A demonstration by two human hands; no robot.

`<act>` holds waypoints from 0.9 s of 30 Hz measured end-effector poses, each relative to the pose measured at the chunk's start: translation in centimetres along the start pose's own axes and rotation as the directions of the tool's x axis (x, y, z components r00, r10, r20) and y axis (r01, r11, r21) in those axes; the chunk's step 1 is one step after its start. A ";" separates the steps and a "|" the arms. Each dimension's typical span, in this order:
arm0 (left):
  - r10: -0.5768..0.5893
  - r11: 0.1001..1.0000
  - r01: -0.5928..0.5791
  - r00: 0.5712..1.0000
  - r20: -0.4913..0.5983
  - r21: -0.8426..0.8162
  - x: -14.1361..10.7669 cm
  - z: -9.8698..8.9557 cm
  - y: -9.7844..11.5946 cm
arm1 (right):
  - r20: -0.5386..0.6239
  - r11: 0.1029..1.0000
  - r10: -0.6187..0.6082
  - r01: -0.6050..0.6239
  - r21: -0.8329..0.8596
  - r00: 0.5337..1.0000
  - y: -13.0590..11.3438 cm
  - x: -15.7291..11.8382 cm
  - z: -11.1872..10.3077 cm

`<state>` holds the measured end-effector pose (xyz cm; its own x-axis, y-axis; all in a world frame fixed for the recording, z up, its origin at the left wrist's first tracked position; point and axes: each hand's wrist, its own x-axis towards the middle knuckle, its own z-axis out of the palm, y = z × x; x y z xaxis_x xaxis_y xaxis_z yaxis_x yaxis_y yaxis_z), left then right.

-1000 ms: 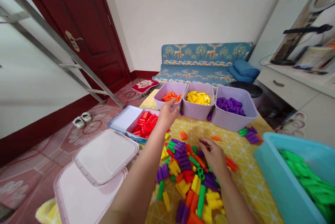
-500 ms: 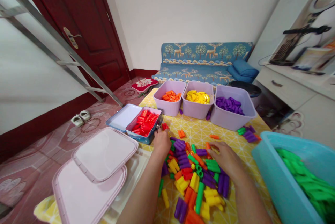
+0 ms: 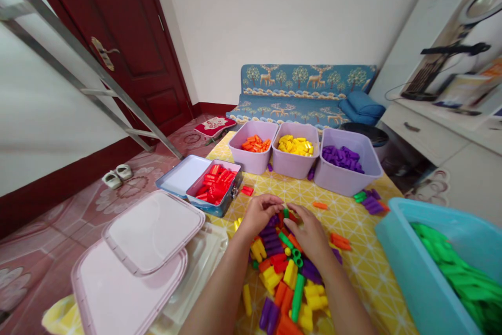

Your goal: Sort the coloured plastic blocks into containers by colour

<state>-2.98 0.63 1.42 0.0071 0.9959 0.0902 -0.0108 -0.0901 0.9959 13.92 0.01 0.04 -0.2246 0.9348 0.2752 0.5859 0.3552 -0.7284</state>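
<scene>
Both hands sit low over a heap of plastic building pegs, the left hand and the right hand curved inward; their fingers nearly meet, bent and not spread, around a green peg, though I cannot tell whether either hand actually grips it; the heap lies directly under the fingers and spreads toward the person across the yellow desk; a loose red peg lies just beyond the left fingers, loose orange pegs just right of the right ones; further ahead stand three lilac tubs of sorted orange, yellow and purple pegs, with a red-filled tin ahead and left; a turquoise basin of green pegs sits right of the fingers; pressing into the loose heap could slide pegs outward, and with colours so tightly mixed, a neighbouring peg could get lifted by mistake.
</scene>
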 end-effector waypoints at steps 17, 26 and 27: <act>0.187 0.827 -0.198 0.980 0.075 0.527 -0.6 0.0 -0.6 | -0.015 0.995 -0.060 0.061 0.084 0.998 0.0 0.0 0.8; 0.191 0.828 -0.222 0.975 0.113 0.515 -1.3 1.0 -0.4 | -0.095 0.987 0.059 -0.044 0.155 0.994 -0.9 0.0 0.0; 0.195 0.821 -0.220 0.975 0.103 0.527 -1.4 1.2 -0.4 | -0.088 0.983 0.078 -0.062 0.171 0.993 -0.8 0.0 -0.1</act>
<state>-1.81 -0.72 0.88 0.1082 0.9529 0.2833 0.5161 -0.2974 0.8032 13.54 -0.30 0.69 -0.1083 0.9563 0.2717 0.4571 0.2906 -0.8406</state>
